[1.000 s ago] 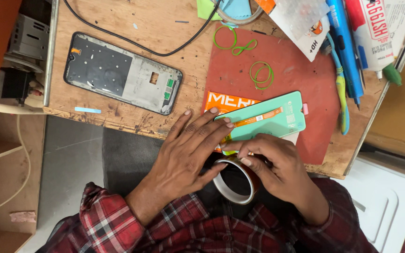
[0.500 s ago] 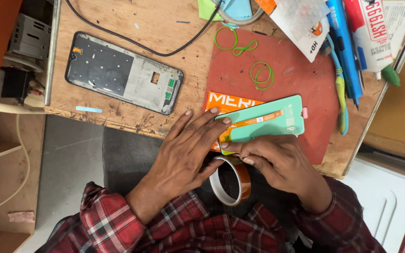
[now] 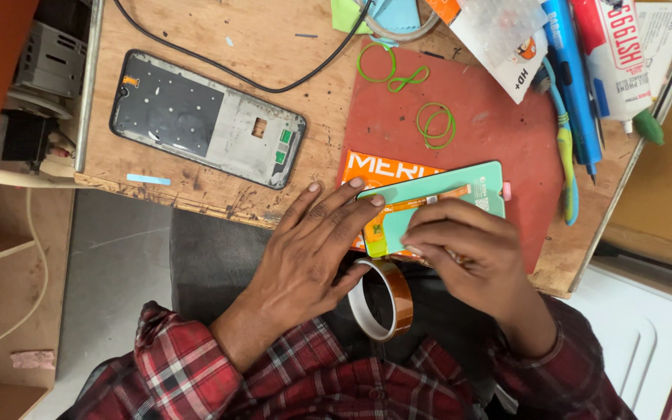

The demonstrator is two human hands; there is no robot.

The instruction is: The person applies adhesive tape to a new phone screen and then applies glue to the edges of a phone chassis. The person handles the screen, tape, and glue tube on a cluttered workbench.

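Observation:
A mint-green phone display panel [image 3: 460, 198] with an orange flex cable lies on an orange card [image 3: 367, 166] at the near edge of a red mat [image 3: 491, 117]. My left hand [image 3: 305, 253] has its fingers spread flat on the panel's left end. Its thumb presses against a roll of amber tape [image 3: 386, 299] that hangs below the table edge over my lap. My right hand [image 3: 472, 257] curls over the panel's near edge, fingertips pinched on it beside the flex cable. Whether a strip of tape runs from the roll to the panel is hidden by the fingers.
A bare phone frame [image 3: 204, 117] lies on the wooden table [image 3: 320, 85] at left, with a black cable [image 3: 258, 78] behind it. Green rubber bands [image 3: 435, 124] sit on the mat. A toothbrush [image 3: 563, 148], blue tools and a glue tube [image 3: 612, 54] line the right edge.
The tape roll has turned from lying nearly flat to standing on edge. Both hands have closed in slightly on the panel's near edge.

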